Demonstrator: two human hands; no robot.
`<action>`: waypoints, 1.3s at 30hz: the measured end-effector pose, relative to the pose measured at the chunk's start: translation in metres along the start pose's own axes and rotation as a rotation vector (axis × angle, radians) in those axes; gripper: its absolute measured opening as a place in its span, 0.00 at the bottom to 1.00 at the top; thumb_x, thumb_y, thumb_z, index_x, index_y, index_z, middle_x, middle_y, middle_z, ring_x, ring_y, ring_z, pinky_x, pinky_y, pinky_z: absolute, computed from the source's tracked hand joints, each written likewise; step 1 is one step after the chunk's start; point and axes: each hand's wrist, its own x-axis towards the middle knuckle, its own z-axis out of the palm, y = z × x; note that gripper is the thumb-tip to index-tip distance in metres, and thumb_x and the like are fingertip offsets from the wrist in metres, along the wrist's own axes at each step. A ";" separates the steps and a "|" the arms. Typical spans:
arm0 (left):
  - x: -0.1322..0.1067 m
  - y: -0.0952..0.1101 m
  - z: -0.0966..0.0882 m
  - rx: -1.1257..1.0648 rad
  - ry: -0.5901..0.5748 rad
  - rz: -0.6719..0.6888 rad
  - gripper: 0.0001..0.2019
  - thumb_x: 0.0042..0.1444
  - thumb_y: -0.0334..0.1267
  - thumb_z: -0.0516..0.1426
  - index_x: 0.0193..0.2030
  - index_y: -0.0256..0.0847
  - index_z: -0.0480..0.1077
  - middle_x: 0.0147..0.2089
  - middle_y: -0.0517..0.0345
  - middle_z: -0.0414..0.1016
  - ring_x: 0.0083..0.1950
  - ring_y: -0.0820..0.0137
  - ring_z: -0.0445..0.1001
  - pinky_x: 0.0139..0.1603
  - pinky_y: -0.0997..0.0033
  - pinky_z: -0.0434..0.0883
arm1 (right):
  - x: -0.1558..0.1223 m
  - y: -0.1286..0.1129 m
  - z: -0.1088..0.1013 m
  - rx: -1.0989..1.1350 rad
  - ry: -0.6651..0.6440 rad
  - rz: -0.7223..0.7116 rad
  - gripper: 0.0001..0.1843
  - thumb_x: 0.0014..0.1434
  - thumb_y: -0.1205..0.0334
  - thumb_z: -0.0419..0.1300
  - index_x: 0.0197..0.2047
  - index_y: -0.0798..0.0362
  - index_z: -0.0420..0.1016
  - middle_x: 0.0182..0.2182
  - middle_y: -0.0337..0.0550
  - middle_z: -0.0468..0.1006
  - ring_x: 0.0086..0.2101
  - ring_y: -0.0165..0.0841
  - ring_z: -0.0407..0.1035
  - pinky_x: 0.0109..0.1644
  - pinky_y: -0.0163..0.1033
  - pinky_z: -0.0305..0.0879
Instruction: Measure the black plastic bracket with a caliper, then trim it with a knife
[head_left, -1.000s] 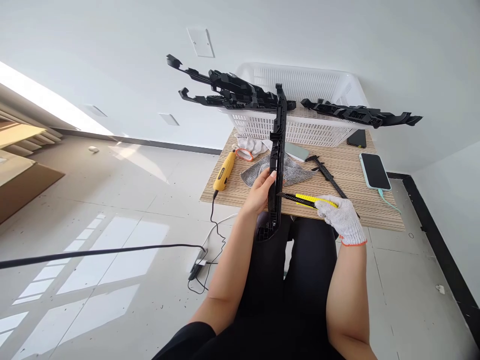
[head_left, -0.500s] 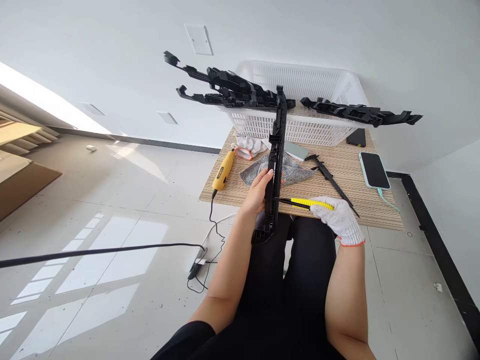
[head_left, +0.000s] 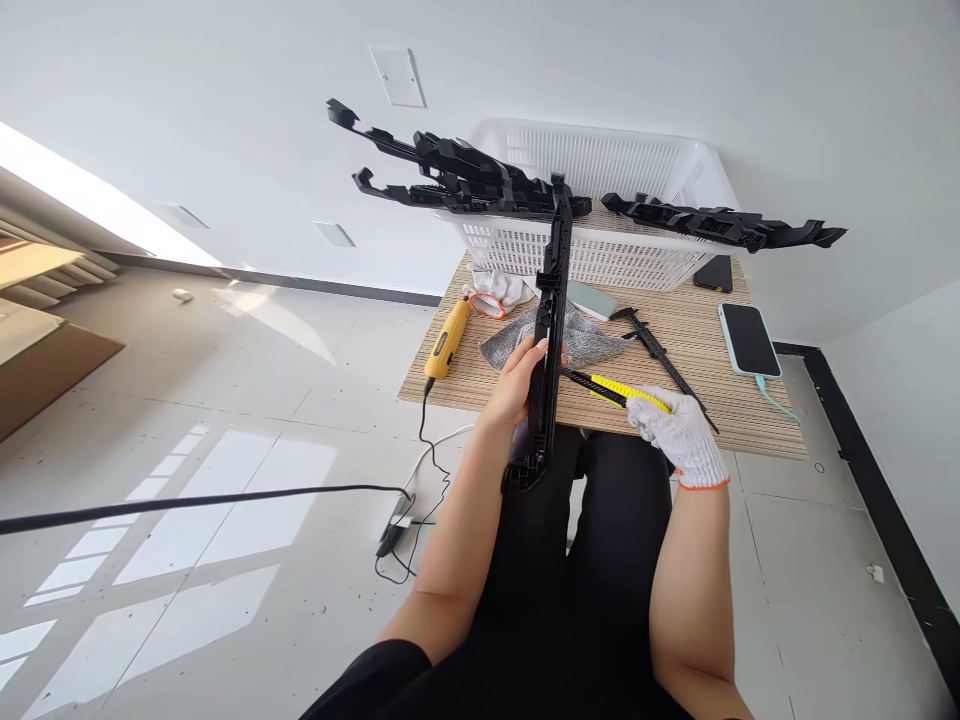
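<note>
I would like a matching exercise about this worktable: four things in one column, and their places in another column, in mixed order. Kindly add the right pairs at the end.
Things
1. Utility knife
2. Power tool
3. Basket
4. Grey cloth

Places
A. Near the left edge of the table
B. On the table, partly hidden by the left hand
C. In the gloved right hand
D. At the back of the table, with black parts across its rim

Pairs: 1-C, 2-A, 3-D, 4-B
</note>
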 end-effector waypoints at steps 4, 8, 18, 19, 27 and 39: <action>0.001 -0.001 -0.002 0.002 -0.020 0.009 0.15 0.58 0.49 0.61 0.46 0.41 0.75 0.44 0.53 0.79 0.44 0.64 0.79 0.38 0.70 0.75 | -0.001 -0.001 -0.003 0.002 -0.058 0.015 0.26 0.50 0.47 0.68 0.46 0.58 0.81 0.21 0.36 0.70 0.20 0.24 0.57 0.22 0.32 0.52; 0.000 -0.001 0.000 0.014 -0.030 0.016 0.15 0.58 0.49 0.60 0.46 0.42 0.74 0.46 0.53 0.79 0.45 0.65 0.79 0.40 0.69 0.76 | -0.001 0.000 0.001 -0.038 -0.046 -0.008 0.27 0.49 0.45 0.69 0.45 0.58 0.81 0.21 0.38 0.71 0.21 0.25 0.58 0.23 0.32 0.55; 0.001 -0.001 0.004 -0.007 -0.001 0.002 0.21 0.59 0.57 0.57 0.43 0.39 0.73 0.43 0.50 0.79 0.46 0.62 0.79 0.44 0.65 0.78 | -0.001 -0.001 0.001 -0.042 -0.035 -0.010 0.27 0.51 0.44 0.68 0.45 0.57 0.82 0.21 0.37 0.72 0.20 0.24 0.57 0.22 0.32 0.54; 0.001 -0.001 0.003 -0.007 0.001 0.001 0.21 0.59 0.57 0.57 0.43 0.39 0.73 0.43 0.50 0.79 0.46 0.62 0.79 0.43 0.65 0.78 | -0.001 -0.001 0.000 -0.041 -0.033 -0.014 0.27 0.51 0.44 0.68 0.45 0.57 0.82 0.21 0.37 0.71 0.20 0.24 0.57 0.22 0.32 0.54; 0.000 0.002 0.004 -0.003 0.024 0.011 0.17 0.57 0.53 0.60 0.41 0.40 0.74 0.43 0.51 0.80 0.46 0.62 0.79 0.40 0.67 0.77 | -0.002 -0.002 0.004 -0.001 0.016 0.002 0.24 0.51 0.45 0.67 0.43 0.56 0.81 0.21 0.37 0.71 0.19 0.24 0.57 0.21 0.31 0.54; -0.005 -0.006 0.001 -0.025 -0.223 -0.031 0.21 0.57 0.49 0.63 0.56 0.46 0.71 0.46 0.54 0.78 0.44 0.65 0.78 0.34 0.74 0.72 | 0.005 0.009 -0.001 0.358 0.118 0.061 0.28 0.45 0.42 0.71 0.42 0.55 0.79 0.20 0.40 0.74 0.18 0.26 0.63 0.19 0.29 0.54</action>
